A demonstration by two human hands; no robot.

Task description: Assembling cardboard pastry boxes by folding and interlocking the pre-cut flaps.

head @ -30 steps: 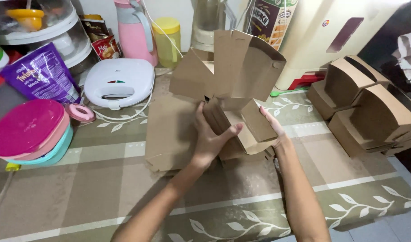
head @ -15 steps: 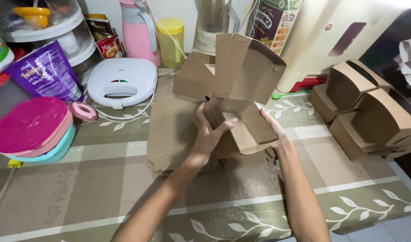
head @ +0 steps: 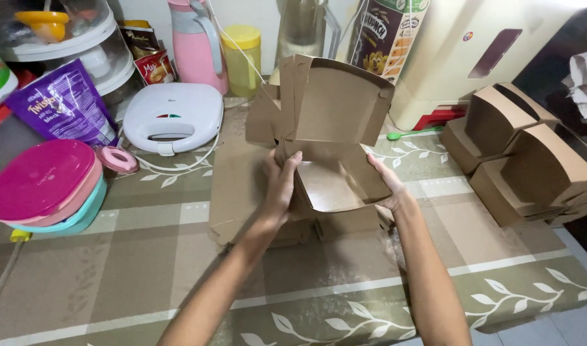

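- I see my left hand point(head: 282, 186) pressed flat against the left wall of a half-folded brown cardboard box point(head: 335, 138), fingers straight and close together, thumb tucked toward the inside.
- My right hand point(head: 384, 182) holds the box's right wall, fingers spread along the outside (the thumb is hidden behind the flap, so I cannot tell how tight the hold is).
- The box sits raised above the middle of the table, its lid panel standing upright at the back and its open tray tilted toward me.
- Beneath it lies a stack of flat brown cardboard blanks point(head: 242, 186), resting on the olive checked tablecloth with white leaf print point(head: 139, 269).
- Well to the right, a group of finished brown cardboard boxes point(head: 530, 160) is nested near the table's edge.
- On the left stand a round magenta plastic lid over teal and pink bowls point(head: 40, 182), a white sandwich maker point(head: 173, 116) and a purple snack bag point(head: 63, 102).
- Behind the box are a pink jug point(head: 197, 41) and a yellow lidded plastic jar point(head: 242, 57), side by side.
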